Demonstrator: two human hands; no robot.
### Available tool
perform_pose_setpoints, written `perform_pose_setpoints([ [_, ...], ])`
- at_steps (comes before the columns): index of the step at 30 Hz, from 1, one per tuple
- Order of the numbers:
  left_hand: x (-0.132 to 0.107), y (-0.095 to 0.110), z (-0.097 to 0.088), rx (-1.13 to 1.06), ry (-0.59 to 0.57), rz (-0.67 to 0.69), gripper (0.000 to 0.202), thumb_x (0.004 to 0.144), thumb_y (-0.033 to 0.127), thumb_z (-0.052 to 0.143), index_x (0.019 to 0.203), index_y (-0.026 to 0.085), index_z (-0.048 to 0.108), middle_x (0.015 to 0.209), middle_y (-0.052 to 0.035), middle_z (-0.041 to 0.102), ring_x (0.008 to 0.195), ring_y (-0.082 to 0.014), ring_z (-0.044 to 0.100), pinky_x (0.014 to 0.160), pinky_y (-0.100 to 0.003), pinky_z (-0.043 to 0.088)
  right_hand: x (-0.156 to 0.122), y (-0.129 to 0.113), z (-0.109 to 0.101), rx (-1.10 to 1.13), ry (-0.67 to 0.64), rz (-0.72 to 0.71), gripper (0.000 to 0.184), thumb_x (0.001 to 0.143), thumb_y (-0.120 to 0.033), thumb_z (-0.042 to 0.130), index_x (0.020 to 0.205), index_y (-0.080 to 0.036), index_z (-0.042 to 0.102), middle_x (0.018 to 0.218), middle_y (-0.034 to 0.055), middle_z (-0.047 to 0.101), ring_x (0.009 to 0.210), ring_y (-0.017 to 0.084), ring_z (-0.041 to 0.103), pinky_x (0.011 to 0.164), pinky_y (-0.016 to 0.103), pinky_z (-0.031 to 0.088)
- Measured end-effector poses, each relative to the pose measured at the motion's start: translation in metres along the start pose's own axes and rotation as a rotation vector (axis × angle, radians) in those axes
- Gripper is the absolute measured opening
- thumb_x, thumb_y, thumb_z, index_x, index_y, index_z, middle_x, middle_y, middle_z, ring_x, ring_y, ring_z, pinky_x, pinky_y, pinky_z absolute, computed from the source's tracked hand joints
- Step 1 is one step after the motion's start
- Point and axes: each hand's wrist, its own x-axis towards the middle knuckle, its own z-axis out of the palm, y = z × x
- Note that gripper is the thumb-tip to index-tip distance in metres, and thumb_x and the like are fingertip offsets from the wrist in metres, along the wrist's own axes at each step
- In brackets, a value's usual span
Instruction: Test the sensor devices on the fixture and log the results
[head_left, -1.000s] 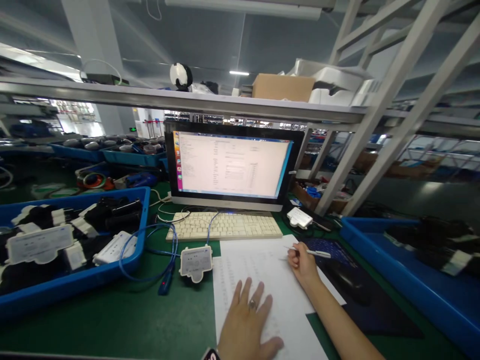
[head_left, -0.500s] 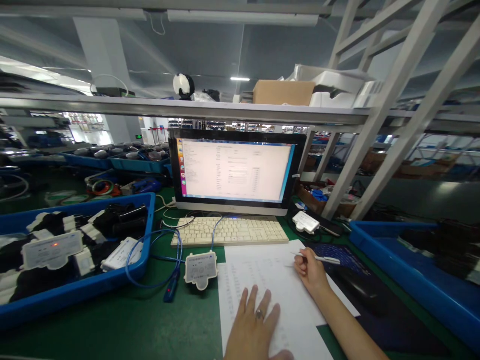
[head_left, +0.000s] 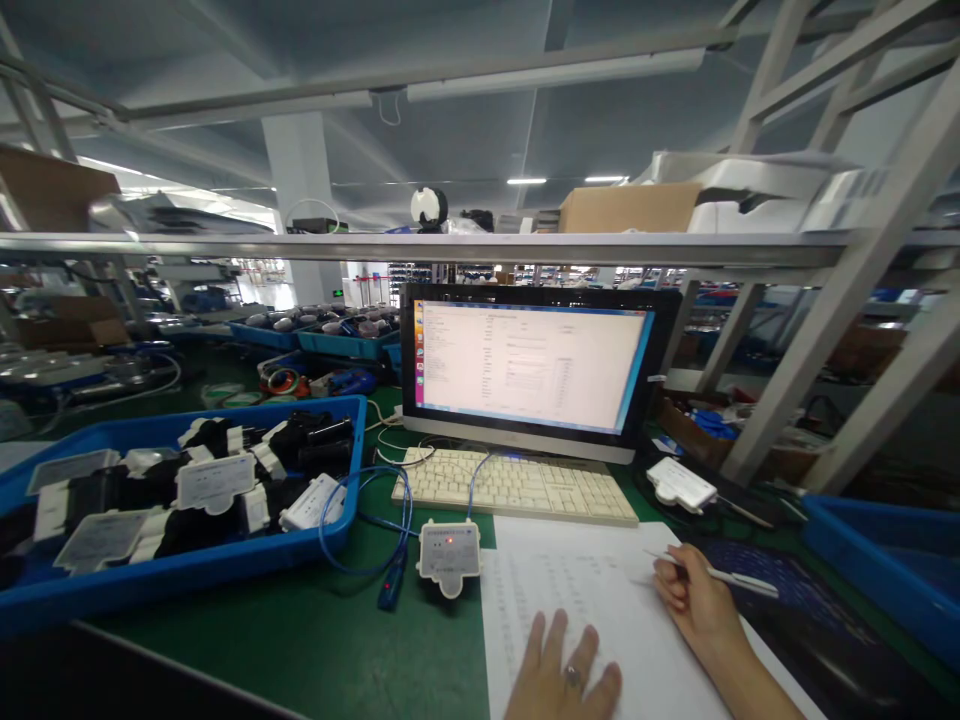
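My left hand (head_left: 566,670) lies flat on the white paper sheets (head_left: 555,580), fingers spread, a ring on one of them. In my right hand (head_left: 701,600) is a white pen (head_left: 742,581), its tip over the upper right part of the paper. Rows of faint print run down the sheets. Left of the paper, a small white device (head_left: 450,555) shows a red light. Beside it are a coiled blue cable (head_left: 365,572) and a dark blue USB adapter (head_left: 391,582) with a small red glow.
Behind the paper stand a cream keyboard (head_left: 517,486) and a lit monitor (head_left: 525,365). A blue tray (head_left: 225,575) of black and white devices is at left, another blue bin (head_left: 885,560) at right. A white device (head_left: 681,484) lies near the monitor's right side; a shelf (head_left: 480,250) crosses above.
The view has turned left, so everything sits further right and slightly lower. The red light now shows on the device beside the paper, not on the one in the tray. Both hands keep their poses.
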Motion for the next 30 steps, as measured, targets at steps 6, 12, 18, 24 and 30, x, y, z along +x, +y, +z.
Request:
perform_pose_setpoints([
  [6, 0.001, -0.001, -0.007, -0.041, -0.071, -0.007, 0.030, 0.092, 0.033, 0.044, 0.120, 0.031, 0.053, 0.127, -0.0042, 0.055, 0.116, -0.0322, 0.052, 0.093, -0.052, 0.045, 0.000, 0.001, -0.001, 0.001, -0.015, 0.009, 0.041, 0.050, -0.029, 0.076, 0.059, -0.020, 0.037, 0.041, -0.0090, 0.040, 0.031, 0.002, 0.028, 0.026, 0.009, 0.020],
  [12, 0.002, -0.001, -0.025, -0.210, -0.268, -0.087, 0.037, 0.095, 0.032, 0.033, 0.130, 0.032, 0.045, 0.139, -0.0033, 0.040, 0.129, -0.0333, 0.036, 0.102, -0.056, 0.036, -0.003, -0.002, 0.002, 0.011, -0.002, 0.014, 0.041, 0.048, -0.027, 0.076, 0.058, -0.020, 0.037, 0.041, -0.0084, 0.041, 0.031, 0.002, 0.028, 0.026, 0.009, 0.020],
  [18, 0.000, -0.005, -0.033, -0.226, -0.291, -0.058, 0.043, 0.094, 0.031, 0.036, 0.137, 0.032, 0.033, 0.143, -0.0034, 0.031, 0.132, -0.0336, 0.030, 0.103, -0.057, 0.034, -0.003, -0.003, 0.004, 0.005, 0.002, -0.007, 0.041, 0.048, -0.026, 0.076, 0.060, -0.021, 0.037, 0.040, -0.0089, 0.041, 0.031, 0.003, 0.029, 0.026, 0.010, 0.021],
  [24, -0.004, -0.005, -0.026, -0.155, -0.235, -0.031, 0.043, 0.094, 0.028, 0.036, 0.136, 0.032, 0.033, 0.143, -0.0017, 0.033, 0.131, -0.0323, 0.031, 0.104, -0.054, 0.034, -0.004, -0.003, 0.006, 0.000, -0.013, -0.016, 0.043, 0.048, -0.027, 0.076, 0.058, -0.021, 0.035, 0.040, -0.0090, 0.040, 0.032, 0.002, 0.028, 0.026, 0.009, 0.020],
  [30, -0.002, -0.005, -0.035, -0.171, -0.248, -0.029, 0.044, 0.093, 0.033, 0.037, 0.137, 0.031, 0.032, 0.144, -0.0023, 0.031, 0.131, -0.0333, 0.031, 0.103, -0.055, 0.035, -0.006, -0.005, 0.007, -0.029, -0.022, -0.041, 0.041, 0.048, -0.028, 0.075, 0.057, -0.021, 0.035, 0.039, -0.0092, 0.039, 0.032, 0.002, 0.028, 0.027, 0.009, 0.020],
])
